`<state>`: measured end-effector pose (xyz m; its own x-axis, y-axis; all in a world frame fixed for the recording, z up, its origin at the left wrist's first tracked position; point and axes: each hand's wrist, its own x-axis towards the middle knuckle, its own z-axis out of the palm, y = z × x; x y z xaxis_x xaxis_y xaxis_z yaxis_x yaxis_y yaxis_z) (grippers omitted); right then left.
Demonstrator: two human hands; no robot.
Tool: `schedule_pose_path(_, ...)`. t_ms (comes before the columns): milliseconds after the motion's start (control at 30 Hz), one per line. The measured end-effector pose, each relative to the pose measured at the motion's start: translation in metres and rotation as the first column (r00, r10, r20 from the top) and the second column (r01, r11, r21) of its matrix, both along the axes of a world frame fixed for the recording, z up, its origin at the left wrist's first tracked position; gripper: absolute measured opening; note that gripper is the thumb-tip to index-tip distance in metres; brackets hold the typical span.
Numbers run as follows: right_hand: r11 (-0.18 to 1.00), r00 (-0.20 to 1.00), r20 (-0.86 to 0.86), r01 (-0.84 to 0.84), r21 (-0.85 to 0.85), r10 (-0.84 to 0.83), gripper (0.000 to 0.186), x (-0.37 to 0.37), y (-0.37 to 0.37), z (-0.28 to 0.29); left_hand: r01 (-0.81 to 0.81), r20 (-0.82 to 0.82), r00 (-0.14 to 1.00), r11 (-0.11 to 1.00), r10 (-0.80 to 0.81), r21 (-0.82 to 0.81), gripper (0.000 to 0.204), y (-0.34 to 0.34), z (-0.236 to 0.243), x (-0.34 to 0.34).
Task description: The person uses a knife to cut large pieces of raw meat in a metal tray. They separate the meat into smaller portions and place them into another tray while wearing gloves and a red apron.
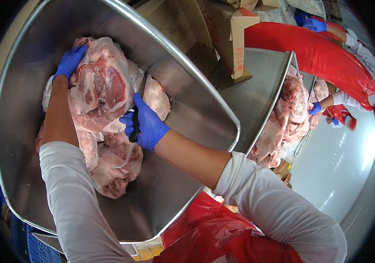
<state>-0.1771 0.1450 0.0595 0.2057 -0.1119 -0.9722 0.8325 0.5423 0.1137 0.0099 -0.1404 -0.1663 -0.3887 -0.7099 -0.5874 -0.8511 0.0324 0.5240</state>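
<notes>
A metal bin (183, 136) holds a pile of raw meat pieces (108, 166) with pink flesh and pale fat. My left hand (71, 61) in a blue glove grips the upper left edge of the top meat piece (100, 87), its fingertips partly hidden. My right hand (146, 125), also blue-gloved, is closed on the black handle of a knife (132, 133), just right of that piece. The blade points up along the meat's right side, with its tip near the pale piece behind.
At the right, another metal container (249, 96) holds more meat (288, 118). Cardboard boxes (235, 39) lie behind my bin. A co-worker in a red apron (306, 52) has gloved hands (314, 109) at that meat. A blue plastic crate (43, 247) is at lower left.
</notes>
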Motion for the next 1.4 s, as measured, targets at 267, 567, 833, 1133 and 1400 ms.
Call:
schedule_pose_path(267,1.000,1.000,0.004,0.012,-0.008,-0.012,0.049,0.001,0.006,-0.004,-0.048,-0.351,0.931,0.987,0.099,0.151,0.054,-0.009,-0.021,0.004)
schedule_pose_path(567,0.986,0.987,-0.023,0.161,0.039,-0.160,0.042,-0.008,0.049,-0.026,0.015,-0.333,0.942,0.982,0.050,0.190,0.067,0.035,0.035,-0.022)
schedule_pose_path(833,0.975,0.977,-0.034,0.208,-0.083,-0.211,0.043,-0.019,0.065,-0.032,-0.152,-0.305,0.901,0.883,0.308,0.444,0.071,0.064,0.109,-0.024)
schedule_pose_path(1133,0.953,0.989,0.144,0.083,-0.291,-0.043,0.048,-0.029,0.113,-0.039,-0.342,-0.414,0.756,0.845,0.507,0.410,0.061,0.137,0.111,0.016)
schedule_pose_path(1400,0.997,0.994,0.078,-0.072,-0.032,0.075,0.052,-0.005,0.164,0.057,-0.449,-0.375,0.638,0.721,0.672,0.528,0.051,0.247,0.193,0.086)
